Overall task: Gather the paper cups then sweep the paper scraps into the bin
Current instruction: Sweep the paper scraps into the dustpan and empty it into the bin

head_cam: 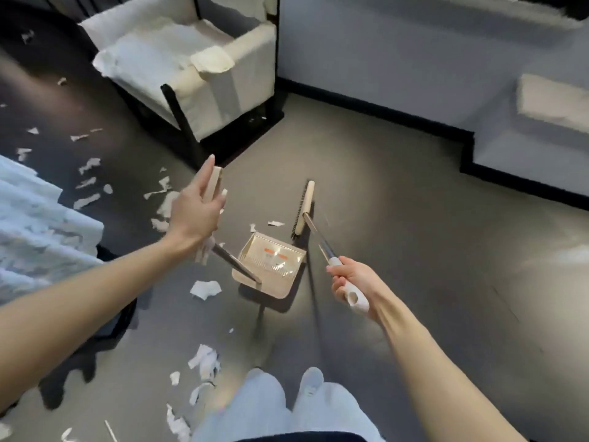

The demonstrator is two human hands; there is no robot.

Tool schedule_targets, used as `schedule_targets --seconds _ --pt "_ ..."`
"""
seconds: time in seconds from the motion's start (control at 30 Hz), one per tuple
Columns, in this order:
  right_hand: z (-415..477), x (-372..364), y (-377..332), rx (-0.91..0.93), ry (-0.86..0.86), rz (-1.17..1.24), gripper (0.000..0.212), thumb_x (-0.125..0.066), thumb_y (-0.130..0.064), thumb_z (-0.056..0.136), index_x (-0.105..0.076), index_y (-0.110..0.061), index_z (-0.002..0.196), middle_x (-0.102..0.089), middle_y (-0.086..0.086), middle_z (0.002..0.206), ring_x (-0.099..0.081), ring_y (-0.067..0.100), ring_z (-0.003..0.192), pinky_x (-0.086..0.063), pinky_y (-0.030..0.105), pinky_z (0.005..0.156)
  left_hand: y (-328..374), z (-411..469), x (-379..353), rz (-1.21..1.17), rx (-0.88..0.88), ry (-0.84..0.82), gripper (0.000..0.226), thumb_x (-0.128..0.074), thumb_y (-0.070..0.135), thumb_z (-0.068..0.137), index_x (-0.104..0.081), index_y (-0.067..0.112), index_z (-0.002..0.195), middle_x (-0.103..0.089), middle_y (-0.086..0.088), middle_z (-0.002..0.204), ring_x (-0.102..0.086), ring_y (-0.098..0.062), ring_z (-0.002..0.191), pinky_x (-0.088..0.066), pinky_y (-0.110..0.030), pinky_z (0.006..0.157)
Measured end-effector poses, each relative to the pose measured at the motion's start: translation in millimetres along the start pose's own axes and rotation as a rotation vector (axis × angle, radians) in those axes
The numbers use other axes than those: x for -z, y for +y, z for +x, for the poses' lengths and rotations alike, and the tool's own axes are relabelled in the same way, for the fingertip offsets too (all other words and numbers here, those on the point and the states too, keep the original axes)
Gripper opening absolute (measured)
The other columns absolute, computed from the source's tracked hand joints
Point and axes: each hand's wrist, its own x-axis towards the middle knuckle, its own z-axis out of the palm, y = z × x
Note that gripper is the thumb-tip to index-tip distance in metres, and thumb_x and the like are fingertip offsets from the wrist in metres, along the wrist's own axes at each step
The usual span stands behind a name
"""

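With my left grip [199, 207] closed on the dustpan [269, 269] handle and right grip [349, 283] closed on the broom [302, 208], I should set the pan flat before pulling paper scraps [205, 288] in.

It looks like a lounge or living room. A cream upholstered armchair with black legs [191, 68] stands on the grey floor [398, 250]. Pale walls have a black skirting board [366, 106].

Open grey floor [398, 250] right of dustpan [271, 269], armchair [191, 68] blocking ahead-left, paper scraps [205, 288] strewn left, wall [414, 59] behind.
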Motion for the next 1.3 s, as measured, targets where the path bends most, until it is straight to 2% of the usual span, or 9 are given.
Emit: schedule_targets --seconds 0.23,0.27,0.3,0.37,0.47,0.67,0.9,1.07,1.3 --pt "25.6 -39.4 27.6 -0.036 -0.071 -0.208 0.031 -0.045 0.007 0.094 -0.042 -0.017 0.113 -0.040 -0.001 0.048 -0.039 0.004 0.034 -0.034 0.013 0.032 -82.1 -65.8 47.6 0.028 0.145 0.188 0.070 -0.060 0.016 0.091 -0.031 0.056 0.140 -0.052 0.016 0.133 -0.059 -0.016 0.109 -0.046 -0.028 0.096" --pt "32.2 -43.6 26.9 -0.033 -0.071 -0.226 0.036 -0.044 0.008 0.094 -0.014 -0.014 0.093 -0.040 0.000 0.049 -0.038 0.004 0.033 -0.034 0.013 0.031 -90.0 -69.5 51.7 0.018 0.158 0.203 0.071 -0.060 0.015 0.091 -0.030 0.058 0.139 -0.050 0.021 0.131 -0.060 -0.019 0.110 -0.047 -0.028 0.095" --pt "37.4 -47.2 25.7 -0.039 -0.068 -0.258 0.046 -0.043 0.008 0.093 -0.020 -0.004 0.131 -0.040 0.001 0.050 -0.039 0.004 0.033 -0.034 0.014 0.031 -96.8 -72.4 54.9 0.009 0.177 0.213 0.071 -0.059 0.015 0.091 -0.029 0.059 0.138 -0.047 0.025 0.130 -0.062 -0.026 0.108 -0.051 -0.032 0.092" --pt "50.0 -52.5 18.1 -0.033 -0.087 -0.350 0.025 -0.043 0.009 0.093 -0.048 -0.014 0.103 -0.039 0.002 0.054 -0.039 0.004 0.033 -0.034 0.014 0.031 -106.8 -74.1 60.1 -0.004 0.217 0.238 0.071 -0.058 0.014 0.092 -0.029 0.058 0.139 -0.042 0.032 0.132 -0.062 -0.037 0.104 -0.056 -0.028 0.073" --pt "79.3 -59.7 -8.2 -0.030 -0.063 -0.466 0.023 -0.043 0.010 0.092 -0.040 -0.012 0.085 -0.040 0.002 0.053 -0.039 0.005 0.032 -0.034 0.015 0.031 -113.0 -59.6 68.6 -0.010 0.256 0.283 0.070 -0.057 0.014 0.092 -0.031 0.060 0.138 -0.041 0.034 0.133 -0.064 -0.026 0.074 -0.050 -0.017 0.052" --pt "166.1 -81.0 -53.1 -0.096 -0.071 -0.702 0.019 -0.045 0.008 0.093 -0.044 -0.010 0.098 -0.043 0.005 0.064 -0.043 0.006 0.036 -0.041 0.019 0.037 -107.2 4.0 56.3 0.086 0.339 0.259 0.068 -0.057 0.017 0.093 -0.029 0.061 0.138 -0.043 0.025 0.138 -0.056 -0.040 0.114 -0.051 -0.044 0.095" --pt "206.1 -110.0 -46.0 -0.284 -0.163 -0.584 0.028 -0.037 0.008 0.091 -0.042 -0.017 0.102 -0.044 0.004 0.050 -0.039 0.010 0.035 -0.038 0.019 0.037 -100.9 54.3 42.5 0.196 0.358 0.213 0.067 -0.056 0.019 0.094 -0.028 0.059 0.140 -0.064 0.006 0.114 -0.058 -0.014 0.067 -0.050 -0.030 0.074" --pt "182.3 -116.2 -32.7 -0.444 -0.128 -0.385 0.036 -0.035 0.006 0.089 -0.044 -0.021 0.111 -0.037 -0.001 0.040 -0.034 0.006 0.032 -0.031 0.015 0.030 -103.6 56.5 50.3 0.197 0.383 0.209 0.067 -0.056 0.020 0.094 -0.028 0.060 0.140 -0.060 0.005 0.100 -0.057 -0.011 0.071 -0.045 -0.026 0.071" --pt "151.8 -133.2 -49.8 -0.284 -0.158 -0.470 0.029 -0.040 0.009 0.091 -0.045 -0.018 0.098 -0.035 -0.004 0.042 -0.030 0.003 0.030 -0.026 0.012 0.028 -113.9 54.7 64.8 0.162 0.393 0.200 0.067 -0.058 0.019 0.092 -0.030 0.059 0.139 -0.065 0.003 0.098 -0.056 -0.007 0.060 -0.044 -0.019 0.061"
